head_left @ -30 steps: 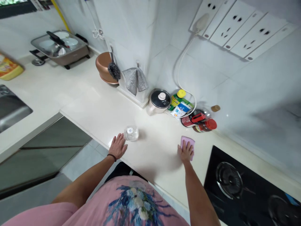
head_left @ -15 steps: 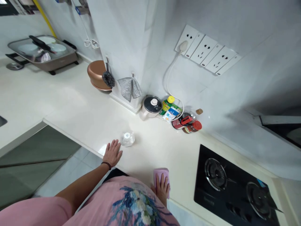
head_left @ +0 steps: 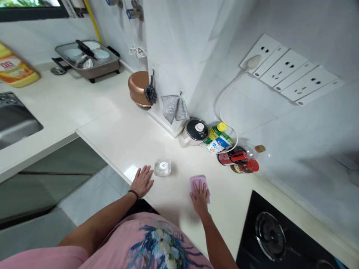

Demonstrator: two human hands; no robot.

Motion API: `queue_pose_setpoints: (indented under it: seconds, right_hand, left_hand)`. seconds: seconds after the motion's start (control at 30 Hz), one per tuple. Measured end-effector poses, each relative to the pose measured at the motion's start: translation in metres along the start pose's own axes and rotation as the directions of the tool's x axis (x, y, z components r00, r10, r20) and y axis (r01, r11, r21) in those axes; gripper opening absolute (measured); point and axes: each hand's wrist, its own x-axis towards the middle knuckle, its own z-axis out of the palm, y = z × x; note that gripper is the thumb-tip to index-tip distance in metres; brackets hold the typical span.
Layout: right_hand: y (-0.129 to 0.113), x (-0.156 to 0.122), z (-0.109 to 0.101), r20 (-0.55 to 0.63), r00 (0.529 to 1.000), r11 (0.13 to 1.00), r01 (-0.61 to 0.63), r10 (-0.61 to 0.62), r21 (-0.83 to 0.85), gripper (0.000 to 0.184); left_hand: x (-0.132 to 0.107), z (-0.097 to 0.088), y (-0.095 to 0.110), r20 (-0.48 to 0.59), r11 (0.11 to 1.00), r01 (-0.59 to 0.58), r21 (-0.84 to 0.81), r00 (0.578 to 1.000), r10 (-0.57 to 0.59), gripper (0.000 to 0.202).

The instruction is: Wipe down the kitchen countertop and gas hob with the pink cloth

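Note:
My left hand (head_left: 142,182) rests palm down near the counter's front edge, its fingers spread and holding nothing. Just right of those fingertips stands a small clear container (head_left: 162,168) with a round white mark in it. A folded pink cloth (head_left: 198,181) lies flat on the white counter, pressed under my right hand (head_left: 201,196). The fingers of that hand are over the cloth, which sticks out beyond the fingertips; the underside of its grip is hidden.
A cream electric pot (head_left: 193,132), seasoning packets (head_left: 220,142) and red-capped jars (head_left: 245,166) line the wall. The black gas stove (head_left: 260,231) is at right. Leftward are a copper-coloured pot (head_left: 138,87), an electric pan (head_left: 89,61), a sink (head_left: 17,121) and a yellow bottle (head_left: 17,69).
My right hand has slid the pink cloth forward across the counter, away from my body. My left hand keeps its place beside the clear container. The view has turned left, showing the sink and yellow bottle.

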Motion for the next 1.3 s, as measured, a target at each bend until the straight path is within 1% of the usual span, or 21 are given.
queue_pose_setpoints:
  seconds: [0.07, 0.17, 0.27, 0.33, 0.43, 0.5, 0.53, 0.6, 0.67, 0.73, 0.83, 0.9, 0.97, 1.03, 1.1, 1.17, 1.3]
  right_hand:
    - [0.008, 0.036, -0.008, -0.008, 1.000, 1.000, -0.010, 0.010, -0.009, 0.062]
    - [0.019, 0.086, -0.017, -0.029, 0.998, 0.998, -0.062, 0.062, -0.007, 0.068]
    - [0.031, 0.131, -0.025, -0.047, 0.992, 0.993, -0.119, 0.120, 0.013, 0.074]
    - [0.038, 0.157, -0.030, -0.034, 0.989, 0.989, -0.143, 0.144, 0.045, 0.075]
    - [0.044, 0.187, -0.037, 0.003, 0.984, 0.980, -0.178, 0.178, 0.091, 0.078]
    - [0.042, 0.195, -0.039, 0.020, 0.980, 0.975, -0.197, 0.196, 0.101, 0.079]
    - [0.039, 0.194, -0.040, 0.025, 0.979, 0.975, -0.202, 0.201, 0.097, 0.079]
    - [0.029, 0.183, -0.037, 0.021, 0.982, 0.979, -0.188, 0.187, 0.079, 0.078]
    - [0.013, 0.158, -0.031, -0.013, 0.990, 0.989, -0.140, 0.141, 0.054, 0.075]
    - [-0.007, 0.121, -0.021, -0.059, 0.996, 0.998, -0.063, 0.065, 0.031, 0.070]
    - [-0.039, 0.053, -0.003, -0.087, 0.994, 0.998, 0.062, -0.060, 0.019, 0.063]
    - [-0.057, 0.007, 0.010, -0.094, 0.987, 0.990, 0.138, -0.133, 0.039, 0.059]
    - [-0.071, -0.033, 0.021, -0.116, 0.978, 0.979, 0.186, -0.175, 0.087, 0.054]
    - [-0.081, -0.062, 0.028, -0.136, 0.970, 0.965, 0.219, -0.200, 0.147, 0.048]
    - [-0.087, -0.078, 0.031, -0.147, 0.966, 0.952, 0.240, -0.214, 0.190, 0.044]
    - [-0.091, -0.083, 0.031, -0.159, 0.959, 0.943, 0.263, -0.233, 0.203, 0.044]
    - [-0.096, -0.074, 0.028, -0.200, 0.919, 0.906, 0.378, -0.341, 0.191, 0.045]
  left_hand:
    - [0.000, -0.002, 0.001, 0.003, 1.000, 0.009, -0.013, 1.000, -0.009, 0.054]
    - [0.000, -0.002, 0.002, 0.005, 1.000, 0.018, -0.023, 1.000, -0.018, 0.055]
    - [0.000, -0.001, 0.003, 0.009, 1.000, 0.023, -0.016, 1.000, -0.023, 0.056]
    - [0.000, -0.001, 0.003, 0.015, 1.000, 0.026, -0.010, 1.000, -0.025, 0.056]
    - [-0.001, -0.002, 0.002, 0.029, 1.000, 0.025, -0.002, 0.999, -0.025, 0.057]
    - [-0.001, -0.002, 0.002, 0.029, 1.000, 0.025, -0.003, 0.999, -0.025, 0.057]
    - [-0.001, -0.001, 0.002, 0.026, 1.000, 0.024, -0.005, 0.999, -0.024, 0.057]
    - [-0.002, -0.001, 0.001, 0.018, 1.000, 0.024, -0.014, 1.000, -0.024, 0.057]
    - [-0.002, 0.000, 0.001, 0.016, 1.000, 0.022, -0.021, 1.000, -0.022, 0.057]
    - [-0.002, -0.001, 0.001, 0.016, 0.999, 0.022, -0.023, 1.000, -0.022, 0.056]
    - [-0.001, -0.001, 0.002, 0.014, 0.999, 0.023, -0.022, 1.000, -0.023, 0.055]
    - [-0.001, -0.001, 0.002, 0.008, 0.999, 0.022, -0.025, 1.000, -0.022, 0.055]
    - [-0.001, -0.001, 0.002, 0.004, 0.999, 0.019, -0.029, 1.000, -0.019, 0.056]
    - [-0.001, 0.000, 0.002, 0.003, 0.999, 0.017, -0.032, 1.000, -0.017, 0.057]
    - [0.000, 0.001, 0.002, 0.000, 0.999, 0.017, -0.036, 1.000, -0.017, 0.057]
    - [0.000, 0.002, 0.002, -0.005, 0.999, 0.017, -0.040, 1.000, -0.017, 0.057]
    - [0.000, 0.003, 0.002, -0.009, 0.999, 0.011, -0.034, 1.000, -0.012, 0.056]
